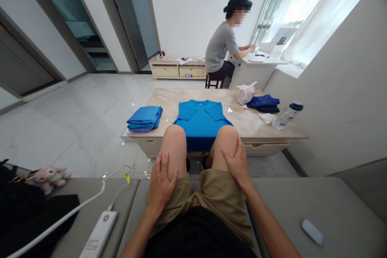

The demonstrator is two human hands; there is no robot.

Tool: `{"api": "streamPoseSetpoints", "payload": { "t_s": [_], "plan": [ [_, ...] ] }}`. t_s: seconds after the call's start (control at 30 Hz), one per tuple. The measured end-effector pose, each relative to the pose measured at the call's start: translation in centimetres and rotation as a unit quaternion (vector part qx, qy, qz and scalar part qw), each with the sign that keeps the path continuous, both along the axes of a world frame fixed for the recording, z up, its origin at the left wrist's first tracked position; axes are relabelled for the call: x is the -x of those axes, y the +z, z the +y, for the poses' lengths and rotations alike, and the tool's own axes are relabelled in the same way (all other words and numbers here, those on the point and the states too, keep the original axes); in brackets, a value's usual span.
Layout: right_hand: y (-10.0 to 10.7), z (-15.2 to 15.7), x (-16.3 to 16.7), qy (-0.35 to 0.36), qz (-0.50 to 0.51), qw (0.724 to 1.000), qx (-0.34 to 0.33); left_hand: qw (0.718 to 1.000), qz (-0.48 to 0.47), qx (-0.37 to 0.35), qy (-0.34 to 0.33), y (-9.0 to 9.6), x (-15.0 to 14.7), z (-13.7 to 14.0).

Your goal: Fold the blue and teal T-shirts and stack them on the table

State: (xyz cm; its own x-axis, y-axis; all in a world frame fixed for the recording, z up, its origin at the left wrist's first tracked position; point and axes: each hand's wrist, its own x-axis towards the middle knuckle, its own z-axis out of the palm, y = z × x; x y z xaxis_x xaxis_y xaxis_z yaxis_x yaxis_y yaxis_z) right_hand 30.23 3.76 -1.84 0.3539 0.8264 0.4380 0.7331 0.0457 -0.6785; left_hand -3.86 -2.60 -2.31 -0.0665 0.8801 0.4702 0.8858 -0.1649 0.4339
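My left hand (162, 179) rests on my left thigh with its fingers spread and nothing in it. On the other thigh, near the knee, lies my right hand (237, 161), also open and bare. Beyond my knees a blue T-shirt (201, 119) is spread on the low table (165, 94), its sleeves turned inward and its lower part hanging over the front edge. A stack of folded blue clothes (145, 118) sits at the table's left end. Neither hand touches the clothes.
On the table's right are a plastic bag (245, 93), dark blue clothes (263, 102) and a water bottle (287, 115). A power bank (101, 231) with cable, a plush toy (48, 177) and a white case (312, 231) lie on the sofa. Another person (222, 44) sits at a desk.
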Motion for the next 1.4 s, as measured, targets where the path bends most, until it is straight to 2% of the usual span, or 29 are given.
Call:
{"api": "streamPoseSetpoints", "payload": {
  "t_s": [0.17, 0.3, 0.4, 0.47, 0.53, 0.6, 0.7, 0.83, 1.13, 1.27, 1.4],
  "plan": [
    [0.2, -0.3, 0.3, -0.001, 0.004, 1.0, 0.008, 0.998, -0.056, 0.017, -0.008, 0.6, 0.0, 0.0],
    [0.8, -0.5, 0.1, 0.021, 0.017, 1.0, -0.006, 0.987, -0.153, 0.016, -0.038, 3.5, 1.6, 2.8],
    [1.5, 0.8, -1.6, 0.051, 0.07, 0.996, -0.006, 0.974, -0.207, 0.046, -0.076, 6.8, 3.0, 7.6],
    [1.8, 2.9, -3.6, 0.068, 0.108, 0.992, 0.012, 0.964, -0.237, 0.085, -0.085, 8.7, 3.7, 11.8],
    [1.7, 6.2, -6.0, 0.081, 0.133, 0.987, 0.041, 0.956, -0.255, 0.122, -0.085, 9.8, 3.9, 16.5],
    [1.2, 10.3, -8.3, 0.092, 0.148, 0.982, 0.075, 0.952, -0.258, 0.143, -0.085, 9.9, 3.9, 21.5],
    [0.0, 17.2, -11.0, 0.099, 0.167, 0.973, 0.128, 0.95, -0.253, 0.161, -0.087, 8.6, 3.5, 29.2],
    [-1.3, 26.6, -12.8, 0.081, 0.188, 0.961, 0.185, 0.949, -0.229, 0.209, -0.064, 5.2, 2.9, 38.3],
    [-3.6, 46.0, -16.4, 0.107, 0.065, 0.954, 0.274, 0.946, -0.173, 0.276, -0.014, -2.3, 3.5, 56.3],
    [-4.2, 53.4, -17.1, 0.177, -0.008, 0.933, 0.315, 0.936, -0.114, 0.316, -0.107, -4.0, 3.2, 62.8],
    [-4.4, 59.1, -15.8, 0.281, -0.103, 0.88, 0.37, 0.903, 0.023, 0.376, -0.205, -4.0, 1.7, 66.6]
  ]
}}
